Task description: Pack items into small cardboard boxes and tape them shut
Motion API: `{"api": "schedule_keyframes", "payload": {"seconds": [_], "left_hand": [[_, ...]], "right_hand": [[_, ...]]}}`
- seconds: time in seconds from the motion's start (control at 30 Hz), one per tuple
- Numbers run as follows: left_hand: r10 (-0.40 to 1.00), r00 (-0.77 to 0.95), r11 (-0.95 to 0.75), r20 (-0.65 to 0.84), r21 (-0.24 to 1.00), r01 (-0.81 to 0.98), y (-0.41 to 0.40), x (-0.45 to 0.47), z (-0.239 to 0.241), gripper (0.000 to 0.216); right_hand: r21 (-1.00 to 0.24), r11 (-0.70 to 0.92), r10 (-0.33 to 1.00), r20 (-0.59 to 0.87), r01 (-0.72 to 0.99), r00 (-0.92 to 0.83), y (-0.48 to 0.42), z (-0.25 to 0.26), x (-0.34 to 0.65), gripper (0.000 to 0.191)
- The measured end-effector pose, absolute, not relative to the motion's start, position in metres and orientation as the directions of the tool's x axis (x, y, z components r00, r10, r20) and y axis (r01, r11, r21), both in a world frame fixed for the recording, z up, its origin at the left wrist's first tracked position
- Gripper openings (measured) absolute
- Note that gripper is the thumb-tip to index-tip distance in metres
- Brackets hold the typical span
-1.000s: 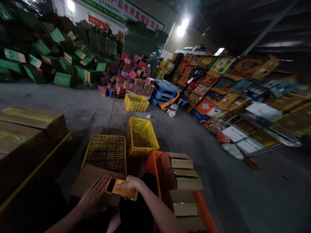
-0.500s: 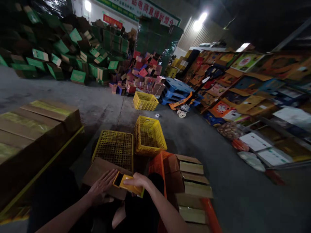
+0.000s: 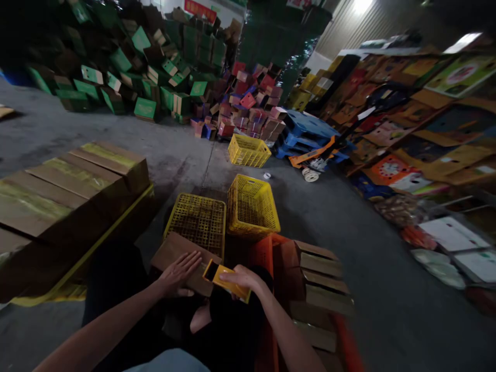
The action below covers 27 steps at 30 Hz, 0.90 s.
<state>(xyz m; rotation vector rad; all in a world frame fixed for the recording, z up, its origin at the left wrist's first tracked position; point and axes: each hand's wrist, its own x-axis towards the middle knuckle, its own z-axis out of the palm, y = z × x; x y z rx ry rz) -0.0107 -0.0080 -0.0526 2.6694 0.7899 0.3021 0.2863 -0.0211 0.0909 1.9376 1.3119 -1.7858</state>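
Observation:
My left hand [image 3: 179, 273] lies flat, fingers stretched out, on a brown cardboard box [image 3: 174, 250] in front of me. My right hand [image 3: 241, 279] is closed over the top of a yellow-orange tape dispenser [image 3: 221, 279] that rests on the box's right end, just beside the left fingertips. Both forearms reach in from the bottom of the view.
Two yellow mesh crates [image 3: 198, 222] [image 3: 251, 204] stand just beyond the box, a third [image 3: 248, 150] farther off. An orange crate [image 3: 264, 254] with stacked folded cartons [image 3: 320, 274] is at my right. Flat cartons [image 3: 73, 181] lie piled at left. Green and red box heaps fill the back; a pallet jack [image 3: 313, 160] stands there.
The camera has tipped down and swung left, so everything sits higher and farther right in view. Both hands keep the same hold on box and dispenser.

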Motion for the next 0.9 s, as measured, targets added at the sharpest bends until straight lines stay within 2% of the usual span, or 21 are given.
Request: {"api": "schedule_keyframes", "payload": {"seconds": [0.23, 0.6, 0.9], "left_hand": [[0.533, 0.842, -0.8, 0.078, 0.371, 0.472, -0.012, -0.007, -0.044, 0.118], [0.475, 0.877, -0.787, 0.072, 0.48, 0.387, -0.02, 0.006, -0.045, 0.114], [0.417, 0.908, -0.814, 0.049, 0.464, 0.349, -0.008, -0.003, -0.044, 0.11]], "right_hand": [[-0.392, -0.614, 0.458, -0.884, 0.685, -0.094, -0.022, 0.082, 0.279, 0.041], [-0.375, -0.569, 0.456, -0.884, 0.732, -0.098, -0.02, 0.078, 0.285, 0.044], [-0.403, -0.605, 0.454, -0.883, 0.687, -0.119, -0.021, 0.077, 0.281, 0.045]]}}
